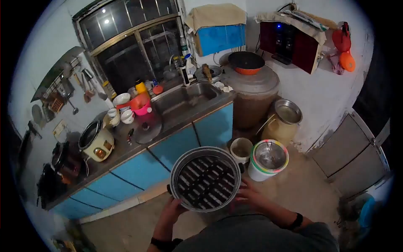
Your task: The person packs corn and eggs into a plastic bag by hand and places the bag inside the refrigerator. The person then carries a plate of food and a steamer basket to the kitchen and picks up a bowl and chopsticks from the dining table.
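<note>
A round metal steamer tier (pixel 205 178) with a slotted base and dark side handles is held up in front of my body. My left hand (pixel 174 208) grips its lower left rim, the fingers partly hidden beneath it. On the lower right side, my right hand (pixel 247 193) holds the same steamer tier, its fingers curled against the wall. The tier is tilted so its inside faces me, and nothing shows in it.
Ahead runs a blue-fronted counter (pixel 168 147) with a metal sink (pixel 184 98), a glass lid (pixel 145 130) and a cream slow cooker (pixel 96 140). To the right stand a white bucket (pixel 258 172), a large vat (pixel 252 96) topped by a frying pan (pixel 247 63), and a metal basin (pixel 287 112).
</note>
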A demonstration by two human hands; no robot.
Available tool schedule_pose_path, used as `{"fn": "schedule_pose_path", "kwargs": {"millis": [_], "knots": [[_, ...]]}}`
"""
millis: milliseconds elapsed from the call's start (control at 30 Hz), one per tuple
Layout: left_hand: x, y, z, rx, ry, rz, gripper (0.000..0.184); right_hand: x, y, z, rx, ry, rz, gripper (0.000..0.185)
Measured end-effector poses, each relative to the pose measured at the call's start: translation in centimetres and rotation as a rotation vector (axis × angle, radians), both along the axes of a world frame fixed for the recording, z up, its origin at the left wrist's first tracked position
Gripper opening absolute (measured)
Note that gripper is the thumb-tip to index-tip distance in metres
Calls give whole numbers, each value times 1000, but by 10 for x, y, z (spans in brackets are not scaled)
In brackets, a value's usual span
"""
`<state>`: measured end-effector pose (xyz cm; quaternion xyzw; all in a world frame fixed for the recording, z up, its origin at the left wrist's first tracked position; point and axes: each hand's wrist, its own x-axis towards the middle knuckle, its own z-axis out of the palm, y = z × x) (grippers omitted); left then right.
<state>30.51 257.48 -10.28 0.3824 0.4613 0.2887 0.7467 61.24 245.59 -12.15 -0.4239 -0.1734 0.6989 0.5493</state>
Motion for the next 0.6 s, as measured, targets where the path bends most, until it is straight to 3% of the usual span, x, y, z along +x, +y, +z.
{"fn": "schedule_pose_path", "kwargs": {"millis": [33,100,200,300,400,600], "knots": [[15,28,-3,-1,3,-8,55,13,13,-8,17,-18,-19,58],[53,83,-12,-37,-47,-65,35,46,40,-17,-44,-23,-3,57],[110,168,-37,-5,-170,-124,44,95,90,-17,-142,-96,-3,49],[149,245,-74,-90,-112,-44,40,131,143,-33,-162,-125,-115,35],[207,304,-50,-42,-159,-115,38,158,186,-23,-178,-133,-228,23],[259,420,-98,-99,-236,-46,41,190,214,-29,-179,-281,-423,11]]}}
